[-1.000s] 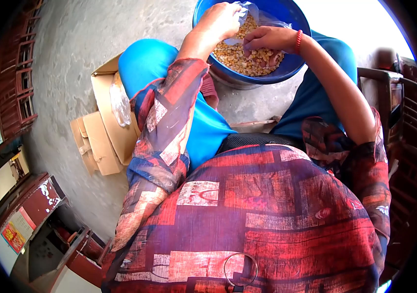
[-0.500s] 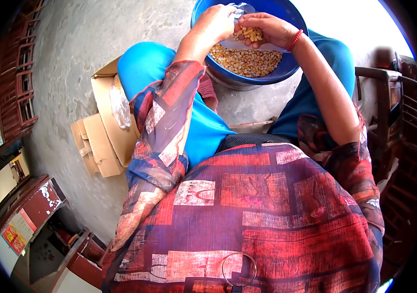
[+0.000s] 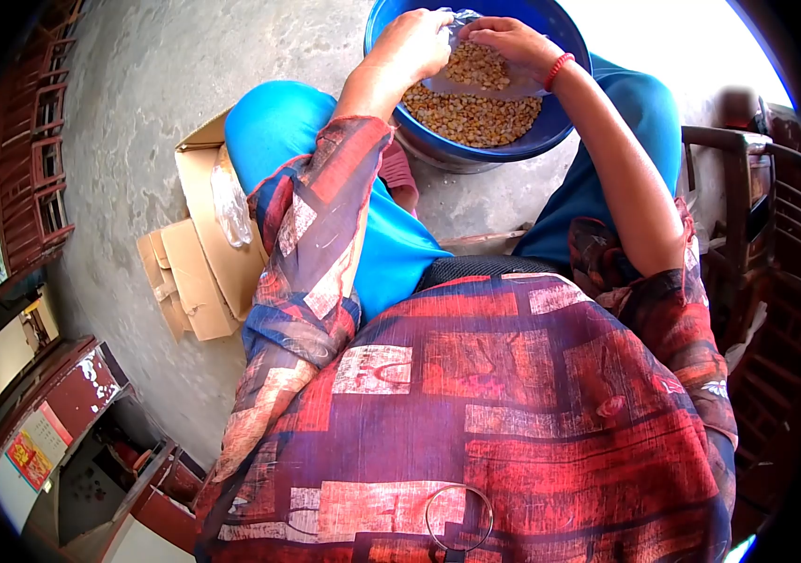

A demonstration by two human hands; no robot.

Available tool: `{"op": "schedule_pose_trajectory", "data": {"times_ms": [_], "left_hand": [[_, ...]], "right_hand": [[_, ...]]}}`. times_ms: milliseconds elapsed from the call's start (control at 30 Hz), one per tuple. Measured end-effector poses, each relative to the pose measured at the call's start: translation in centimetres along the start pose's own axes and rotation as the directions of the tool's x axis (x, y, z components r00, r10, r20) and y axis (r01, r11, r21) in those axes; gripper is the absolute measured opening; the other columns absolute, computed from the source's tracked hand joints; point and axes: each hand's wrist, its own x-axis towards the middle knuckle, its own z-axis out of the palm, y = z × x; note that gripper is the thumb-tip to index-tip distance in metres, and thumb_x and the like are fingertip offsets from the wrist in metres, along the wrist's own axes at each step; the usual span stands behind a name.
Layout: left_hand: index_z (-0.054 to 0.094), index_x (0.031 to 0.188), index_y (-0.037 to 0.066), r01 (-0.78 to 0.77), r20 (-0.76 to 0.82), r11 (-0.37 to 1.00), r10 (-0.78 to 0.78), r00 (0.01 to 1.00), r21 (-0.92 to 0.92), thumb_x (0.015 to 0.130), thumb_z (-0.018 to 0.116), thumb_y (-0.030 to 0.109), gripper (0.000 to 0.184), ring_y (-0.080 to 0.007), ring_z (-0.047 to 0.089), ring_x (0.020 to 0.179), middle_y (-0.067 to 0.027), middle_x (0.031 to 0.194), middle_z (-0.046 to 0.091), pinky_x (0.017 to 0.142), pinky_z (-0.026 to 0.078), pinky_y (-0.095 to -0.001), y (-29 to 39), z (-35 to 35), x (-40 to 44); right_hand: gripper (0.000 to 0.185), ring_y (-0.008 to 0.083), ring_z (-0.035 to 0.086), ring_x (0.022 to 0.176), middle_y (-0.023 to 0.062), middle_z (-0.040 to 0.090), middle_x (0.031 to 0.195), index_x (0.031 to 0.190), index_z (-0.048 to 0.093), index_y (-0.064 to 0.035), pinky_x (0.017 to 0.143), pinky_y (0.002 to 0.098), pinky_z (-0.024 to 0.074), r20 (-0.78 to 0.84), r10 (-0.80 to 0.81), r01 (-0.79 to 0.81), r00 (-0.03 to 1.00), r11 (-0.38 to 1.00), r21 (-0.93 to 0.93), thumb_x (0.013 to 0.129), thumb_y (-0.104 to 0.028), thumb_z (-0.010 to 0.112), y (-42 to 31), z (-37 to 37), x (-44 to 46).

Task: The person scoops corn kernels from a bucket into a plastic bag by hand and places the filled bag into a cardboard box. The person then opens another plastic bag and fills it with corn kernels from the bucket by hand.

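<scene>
A: What moved?
B: The right hand point(image 3: 513, 42). Half a second ago it was a cup full of yellow bits. Now it has tipped over, and the bits that were in its palm no longer show there.
A: Where are yellow bits now?
B: Some, the kernels in the bag point(image 3: 475, 68), look to be inside the see-through plastic bag point(image 3: 518, 87), just under that hand. Lots more, the loose kernels point(image 3: 475, 122), lie at the bottom of the blue bucket point(image 3: 558, 117).
A: And where is the bag?
B: In the top part of the bucket, over the loose kernels.
A: What is the left hand point(image 3: 410, 42) doing?
B: Its fingers are pinched together on the bag's top edge. It hasn't moved much.
A: Is the right hand pinching too?
B: I can't tell. Its fingers bend over the bag, but their tips are hard to see. A red bracelet point(image 3: 559, 70) is on that wrist.
A: Where is the bucket?
B: In front of the person, between two knees in blue pants point(image 3: 283, 131).
A: What else is close?
B: A cardboard box point(image 3: 217, 253) on the gray floor point(image 3: 166, 94), by the left knee. A dark wooden chair point(image 3: 752, 143) is on the right.
</scene>
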Motion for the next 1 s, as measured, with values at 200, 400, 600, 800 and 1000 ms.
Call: {"op": "schedule_pose_trajectory", "data": {"times_ms": [200,400,600,800,1000], "left_hand": [[0.06,0.107,0.006,0.099,0.011,0.987,-0.102,0.995,0.128,0.08,0.047,0.014,0.031,-0.034,0.056,0.096,-0.0192,0.102,0.059,0.086,0.043,-0.0398,-1.7,1.4,0.2],[0.06,0.106,0.006,0.077,-0.072,0.993,-0.071,0.995,0.085,0.077,0.048,0.011,0.032,-0.0344,0.056,0.094,-0.0179,0.1,0.059,0.084,0.044,-0.0397,-1.5,0.7,0.0],[0.056,0.109,0.002,0.041,-0.22,0.997,-0.026,0.975,0.063,0.073,0.048,0.002,0.038,-0.0352,0.056,0.091,-0.0191,0.1,0.058,0.08,0.046,-0.0388,-1.1,-0.7,0.1],[0.055,0.111,0.001,0.087,-0.255,0.996,-0.085,0.963,-0.001,0.074,0.045,-0.003,0.038,-0.0349,0.056,0.094,-0.0191,0.103,0.057,0.082,0.045,-0.0375,-0.2,-1.0,0.1],[0.053,0.114,0.001,0.126,-0.264,0.992,-0.123,0.957,-0.005,0.073,0.047,-0.008,0.042,-0.0322,0.056,0.097,-0.0183,0.104,0.057,0.083,0.045,-0.0339,-0.1,-1.2,0.0]], "right_hand": [[0.025,0.0138,0.057,0.09,0.0057,0.062,0.098,0.103,0.062,-0.0092,0.086,0.0265,0.0421,-0.075,-0.062,0.028,0.995,0.923,-0.383,0.083,-0.019,0.053,0.1,0.2,-0.1],[0.031,0.029,0.06,0.093,0.0155,0.063,0.098,0.099,0.062,-0.0075,0.085,0.0338,0.0448,-0.084,-0.211,0.126,0.974,0.813,-0.569,0.073,-0.025,0.058,-1.5,0.6,-0.9],[0.023,0.0334,0.058,0.085,0.0155,0.06,0.09,0.091,0.064,-0.0097,0.079,0.0388,0.0468,-0.289,-0.492,0.204,0.821,0.726,-0.657,0.071,-0.01,0.053,-4.0,0.4,-1.7],[0.036,0.0332,0.052,0.098,0.0143,0.056,0.101,0.099,0.06,-0.0101,0.086,0.0396,0.0429,-0.327,-0.668,0.17,0.669,0.566,-0.807,0.066,0.001,0.051,-6.4,0.1,-2.8],[0.039,0.0298,0.047,0.106,0.0116,0.052,0.11,0.104,0.058,-0.0122,0.084,0.0437,0.0411,-0.305,-0.489,-0.039,0.817,0.481,-0.876,0.066,-0.004,0.054,-6.0,0.5,-3.5]]}}
